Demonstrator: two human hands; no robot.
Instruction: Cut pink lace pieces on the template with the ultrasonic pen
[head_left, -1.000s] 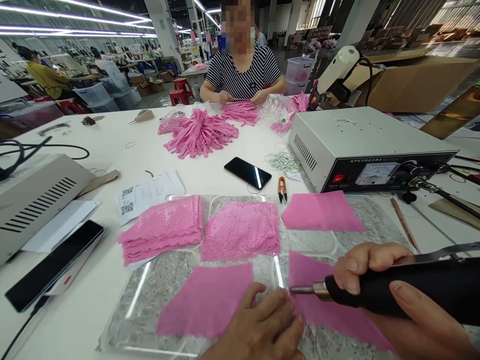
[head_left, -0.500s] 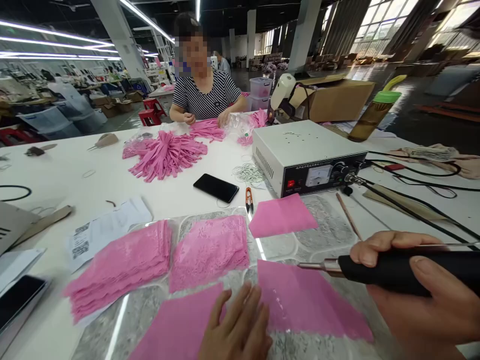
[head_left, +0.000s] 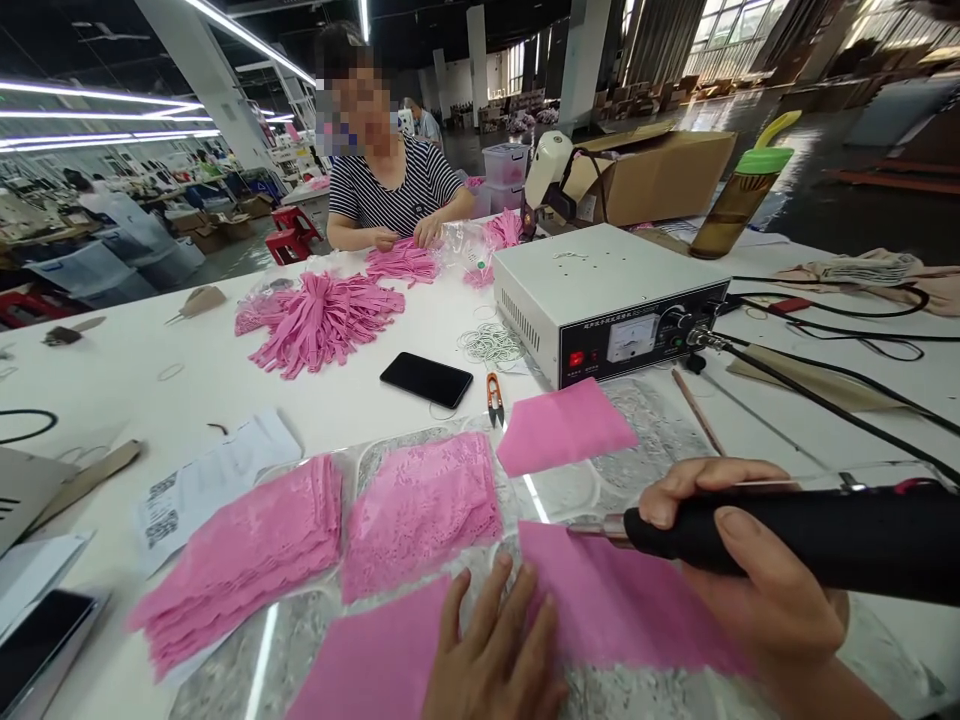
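**Pink squares under a metal tip, bare fingers close by**

Pink fabric square [head_left: 607, 605], thin, matte and straight-edged, lies under both hands on a clear, pebbled sheet [head_left: 577, 490]. The left hand [head_left: 491, 650] rests flat on it with fingers spread. The right hand [head_left: 750, 580] is clamped around a black tool [head_left: 817, 535], a smooth cylinder whose narrow metal tip [head_left: 592, 527] hovers just above the cloth, near the left fingertips.

The chief risk, on this evidence, is the tip catching a finger if the flat hand creeps toward it. The light cloth could also slide on the slick sheet and take the tip off its mark.

Just beyond the left hand sit two soft stacks of scalloped pink lace [head_left: 420, 505], with another plain square [head_left: 562, 425] beyond the tip. Farther on are orange snips [head_left: 493, 397], a glossy black phone [head_left: 426, 379] and a boxy white metal control unit [head_left: 600, 295]. At the far edge, a person in a striped shirt [head_left: 390, 195] sorts a heap of pink strips [head_left: 319, 320].
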